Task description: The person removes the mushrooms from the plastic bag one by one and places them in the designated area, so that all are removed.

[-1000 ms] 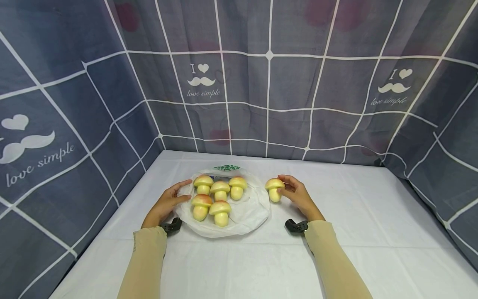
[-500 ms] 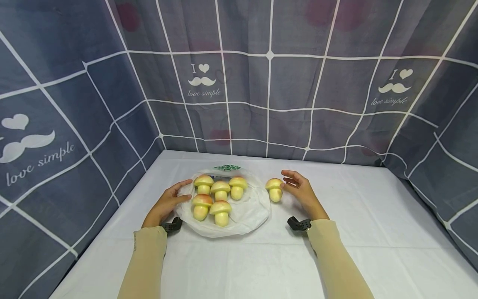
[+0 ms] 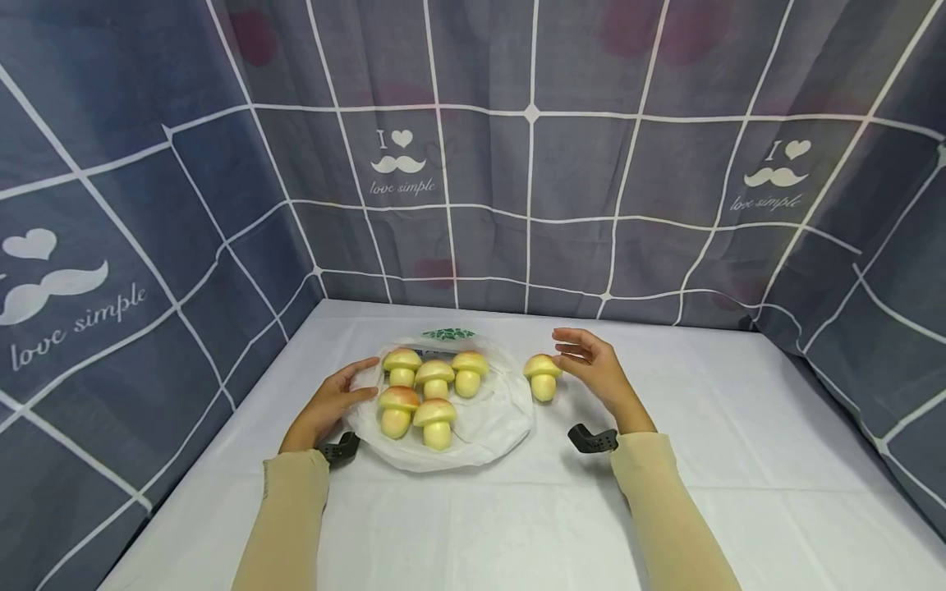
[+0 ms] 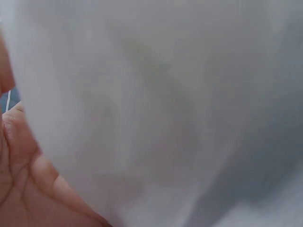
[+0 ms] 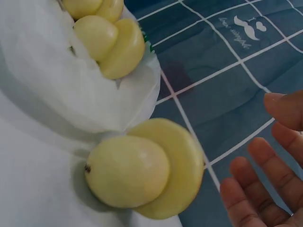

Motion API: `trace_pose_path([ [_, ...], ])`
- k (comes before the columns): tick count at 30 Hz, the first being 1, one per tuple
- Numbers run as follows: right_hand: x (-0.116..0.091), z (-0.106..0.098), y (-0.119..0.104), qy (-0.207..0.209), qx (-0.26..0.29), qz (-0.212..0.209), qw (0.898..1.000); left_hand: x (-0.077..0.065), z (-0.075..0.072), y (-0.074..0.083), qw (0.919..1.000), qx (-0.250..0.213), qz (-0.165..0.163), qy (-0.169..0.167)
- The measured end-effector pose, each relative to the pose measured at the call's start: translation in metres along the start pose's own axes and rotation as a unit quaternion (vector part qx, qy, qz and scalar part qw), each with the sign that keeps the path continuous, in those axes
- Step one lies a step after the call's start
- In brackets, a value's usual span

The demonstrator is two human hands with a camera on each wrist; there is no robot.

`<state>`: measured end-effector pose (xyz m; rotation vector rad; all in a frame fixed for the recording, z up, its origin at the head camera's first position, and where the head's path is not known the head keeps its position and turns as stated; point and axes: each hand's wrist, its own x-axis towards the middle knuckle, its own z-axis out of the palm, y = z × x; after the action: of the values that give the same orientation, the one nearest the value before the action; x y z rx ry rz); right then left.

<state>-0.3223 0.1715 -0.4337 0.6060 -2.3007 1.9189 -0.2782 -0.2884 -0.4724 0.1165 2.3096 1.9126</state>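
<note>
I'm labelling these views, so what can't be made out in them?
Left wrist view: yellow mushroom-shaped pieces, veiled by the blurred white plastic bag.
Head view: the bag's dark print, too small to read.
Right wrist view: the topmost piece, cut off by the top edge.

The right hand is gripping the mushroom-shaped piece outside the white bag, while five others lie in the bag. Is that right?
Not quite: the right hand is not gripping the mushroom-shaped piece. The right wrist view shows its fingers open and apart from it. Five others do lie in the white bag.
</note>
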Motion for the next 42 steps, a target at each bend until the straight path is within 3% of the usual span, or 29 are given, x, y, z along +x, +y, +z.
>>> trace_pose_path([
  [20,-0.004,0.026,-0.033,-0.076,0.002,-0.012,0.997,-0.001,-0.001,-0.002,1.0,0.003,0.006,0.003],
  [34,-0.005,0.051,-0.031,-0.111,0.008,-0.041,0.993,-0.002,-0.001,-0.001,1.0,-0.001,0.009,-0.002],
  [42,-0.006,0.068,-0.029,-0.12,0.021,-0.036,0.992,-0.001,-0.002,-0.002,0.9999,-0.007,0.011,0.0],
])
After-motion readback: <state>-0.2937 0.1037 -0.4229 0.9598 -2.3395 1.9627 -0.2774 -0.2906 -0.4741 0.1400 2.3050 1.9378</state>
